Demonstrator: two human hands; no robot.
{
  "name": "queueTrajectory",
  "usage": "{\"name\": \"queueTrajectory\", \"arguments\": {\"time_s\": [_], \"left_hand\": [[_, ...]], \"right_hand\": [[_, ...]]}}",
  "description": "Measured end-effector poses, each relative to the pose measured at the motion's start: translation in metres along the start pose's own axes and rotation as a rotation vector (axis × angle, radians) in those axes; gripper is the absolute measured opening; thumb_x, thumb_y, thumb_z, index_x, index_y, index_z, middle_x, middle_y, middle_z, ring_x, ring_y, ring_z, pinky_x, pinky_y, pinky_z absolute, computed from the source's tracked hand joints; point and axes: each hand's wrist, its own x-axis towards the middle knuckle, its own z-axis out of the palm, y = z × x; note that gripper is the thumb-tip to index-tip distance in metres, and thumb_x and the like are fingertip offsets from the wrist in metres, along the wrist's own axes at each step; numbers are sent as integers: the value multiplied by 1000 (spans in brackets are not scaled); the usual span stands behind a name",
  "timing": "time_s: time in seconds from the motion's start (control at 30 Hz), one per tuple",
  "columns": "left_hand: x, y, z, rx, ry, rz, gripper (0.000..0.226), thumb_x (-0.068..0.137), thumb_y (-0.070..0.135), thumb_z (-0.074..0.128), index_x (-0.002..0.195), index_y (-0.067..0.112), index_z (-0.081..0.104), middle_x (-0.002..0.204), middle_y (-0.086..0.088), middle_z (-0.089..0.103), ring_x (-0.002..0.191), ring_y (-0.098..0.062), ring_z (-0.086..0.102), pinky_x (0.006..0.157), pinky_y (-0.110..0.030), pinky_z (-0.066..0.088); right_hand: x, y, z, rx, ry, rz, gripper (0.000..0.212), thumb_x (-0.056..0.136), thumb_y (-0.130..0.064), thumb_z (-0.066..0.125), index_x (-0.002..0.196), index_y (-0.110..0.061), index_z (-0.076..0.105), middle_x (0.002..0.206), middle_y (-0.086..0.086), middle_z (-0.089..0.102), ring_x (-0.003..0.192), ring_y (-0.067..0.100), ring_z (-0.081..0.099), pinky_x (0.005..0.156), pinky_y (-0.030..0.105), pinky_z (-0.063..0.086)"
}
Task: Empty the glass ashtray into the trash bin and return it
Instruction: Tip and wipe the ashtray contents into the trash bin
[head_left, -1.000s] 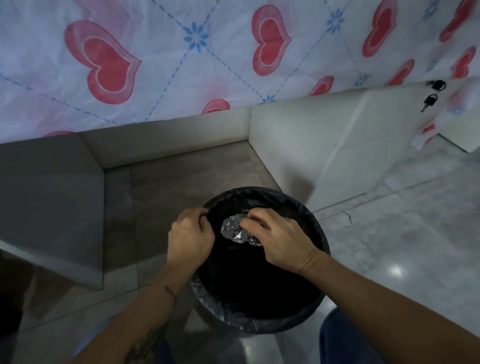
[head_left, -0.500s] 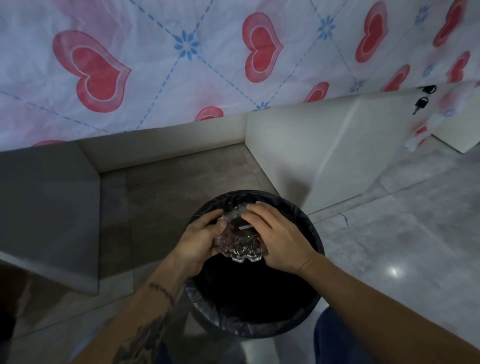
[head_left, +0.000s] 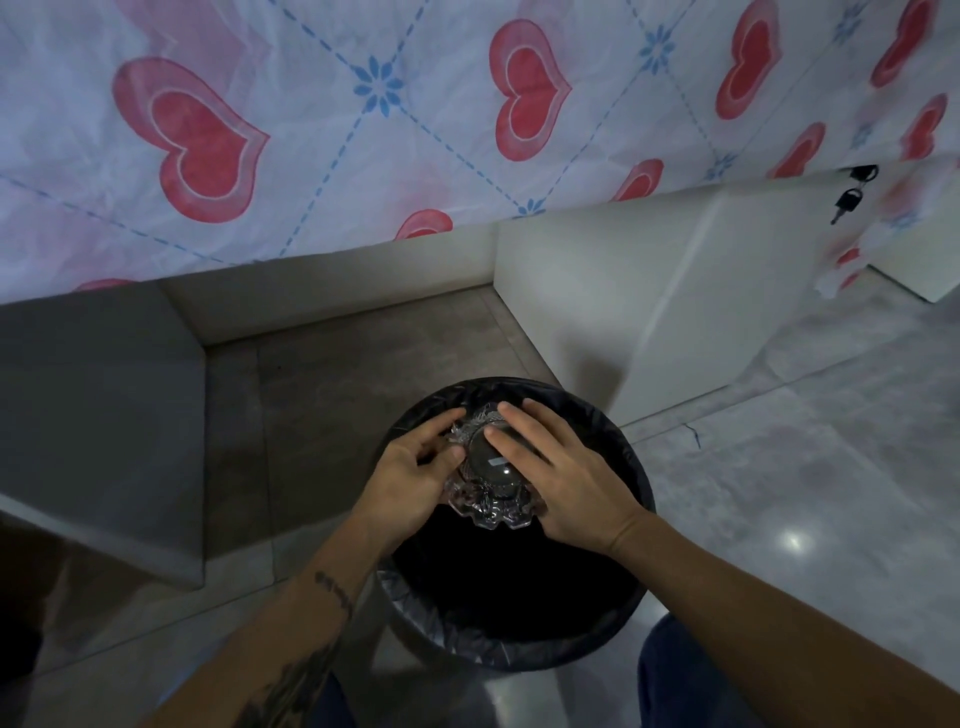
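Note:
The clear glass ashtray (head_left: 491, 480) with a scalloped rim is turned upside down over the open mouth of the round trash bin (head_left: 618, 642), which has a black liner. My left hand (head_left: 410, 475) grips its left edge with thumb and fingers. My right hand (head_left: 563, 475) lies flat on its upturned base and right side. The bin's inside is dark and its contents are hidden.
A table with a heart-patterned white cloth (head_left: 363, 119) overhangs just behind the bin. White cabinet panels (head_left: 613, 312) stand to the right, with keys (head_left: 847, 200) hanging in a lock. A grey panel (head_left: 98, 415) stands to the left. The floor is grey tile.
My left hand opened from a fist and took hold of the ashtray's left edge. The ashtray turned further over, its base now facing up, and both hands hold it over the bin.

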Motion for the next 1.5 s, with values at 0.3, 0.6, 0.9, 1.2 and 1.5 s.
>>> {"name": "queueTrajectory", "arguments": {"time_s": [0.3, 0.6, 0.9, 1.2, 1.5], "left_hand": [[-3, 0, 1, 118, 120, 95, 36, 90, 29, 60, 118, 51, 65, 105, -2, 74, 90, -26, 74, 84, -55, 59], [-12, 4, -2, 120, 211, 245, 52, 96, 10, 60, 120, 56, 61, 114, 9, 72, 104, -8, 69, 94, -31, 53], [-9, 10, -3, -23, 135, -131, 30, 105, 21, 41, 129, 29, 58, 96, -6, 73, 73, -20, 72, 65, -32, 61], [-6, -3, -6, 222, -6, -105, 49, 91, 15, 63, 119, 56, 59, 122, 4, 68, 110, -16, 67, 96, -44, 55], [-46, 74, 0, 280, 94, -94, 55, 90, 3, 54, 125, 45, 62, 119, 13, 72, 108, -11, 69, 98, -46, 54]], "right_hand": [[5, -2, -1, -16, 70, -26, 80, 78, -6, 67, 151, -16, 37, 160, 11, 33, 146, 36, 31, 94, 43, 58], [16, -7, -10, -102, 139, -68, 74, 83, -17, 70, 151, -19, 40, 159, 11, 35, 143, 35, 35, 107, 38, 48], [20, -18, -27, 574, -26, 355, 46, 76, -4, 58, 113, -32, 57, 106, -5, 68, 92, 17, 66, 80, 42, 56], [15, -3, -10, 1472, -372, 1044, 66, 66, 14, 39, 122, -13, 62, 113, 25, 72, 103, 44, 69, 66, 51, 59], [23, -34, -106, 1508, -435, 1058, 30, 95, 1, 54, 115, -22, 53, 107, 11, 69, 91, 37, 72, 75, 62, 60]]}}
